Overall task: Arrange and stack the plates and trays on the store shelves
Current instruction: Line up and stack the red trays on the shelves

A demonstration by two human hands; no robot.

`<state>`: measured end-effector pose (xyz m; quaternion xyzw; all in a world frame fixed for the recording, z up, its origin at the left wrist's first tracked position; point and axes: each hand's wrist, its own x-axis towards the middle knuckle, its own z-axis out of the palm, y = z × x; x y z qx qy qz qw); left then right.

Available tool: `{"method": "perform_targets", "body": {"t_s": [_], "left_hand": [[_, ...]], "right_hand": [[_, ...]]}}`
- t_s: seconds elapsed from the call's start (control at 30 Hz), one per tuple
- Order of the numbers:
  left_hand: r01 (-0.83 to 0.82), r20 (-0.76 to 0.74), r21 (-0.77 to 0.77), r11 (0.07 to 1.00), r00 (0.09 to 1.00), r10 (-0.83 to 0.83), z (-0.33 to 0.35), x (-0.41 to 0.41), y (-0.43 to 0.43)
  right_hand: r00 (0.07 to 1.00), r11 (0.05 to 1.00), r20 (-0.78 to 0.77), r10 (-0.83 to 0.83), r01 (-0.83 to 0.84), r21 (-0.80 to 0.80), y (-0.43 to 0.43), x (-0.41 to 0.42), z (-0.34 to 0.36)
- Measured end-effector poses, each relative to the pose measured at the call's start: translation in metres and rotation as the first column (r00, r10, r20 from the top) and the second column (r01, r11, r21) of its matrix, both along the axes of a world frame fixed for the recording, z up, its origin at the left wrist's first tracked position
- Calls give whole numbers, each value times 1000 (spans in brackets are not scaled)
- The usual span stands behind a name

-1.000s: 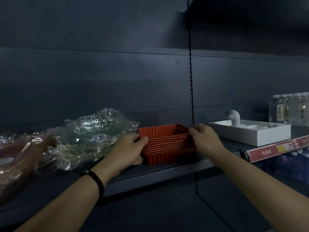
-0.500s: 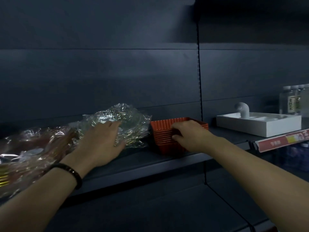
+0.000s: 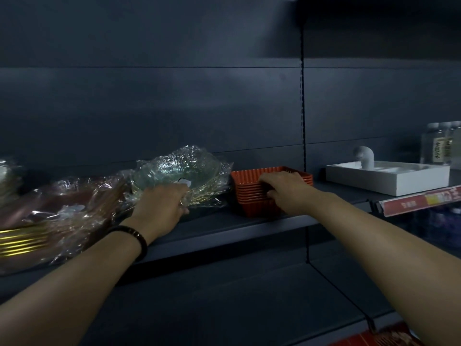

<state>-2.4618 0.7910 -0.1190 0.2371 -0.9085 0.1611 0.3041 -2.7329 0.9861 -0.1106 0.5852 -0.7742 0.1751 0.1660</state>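
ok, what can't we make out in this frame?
Head view only:
- Front of the red tray stack: partly hidden by the right hand.
- Left hand fingertips: buried in the wrapped clear plates, grip unclear.
- Gold-rimmed plates: cut off at the left edge.
- Bottle labels: too small.
- Price strip: blurred.

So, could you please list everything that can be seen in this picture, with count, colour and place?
Ribbed trays: one nested stack, red-orange, shelf centre.
Wrapped glass plates: one bundle, clear, left of the trays.
Wrapped gold-rimmed plates: one bundle, brownish, far left.
Divided tray: one, white, right shelf bay.
Bottles: several, clear, far right, behind the white tray.
Price strip: one, red and yellow, right shelf edge.
Shelf: dark grey.
Left hand: on the glass plates' wrap; dark bracelet on the wrist.
Right hand: on the red trays' front.
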Motion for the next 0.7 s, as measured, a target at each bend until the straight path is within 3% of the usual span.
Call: {"method": "perform_targets", "body": {"t_s": [0.37, 0.7], "left_hand": [[-6, 8, 85, 996, 1000, 5, -3, 12, 18], [104, -3, 118, 988, 995, -104, -11, 25, 30]], "right_hand": [[997, 998, 40, 62, -63, 25, 32, 3, 2], [999, 1000, 42, 17, -17, 7, 40, 7, -5]]}}
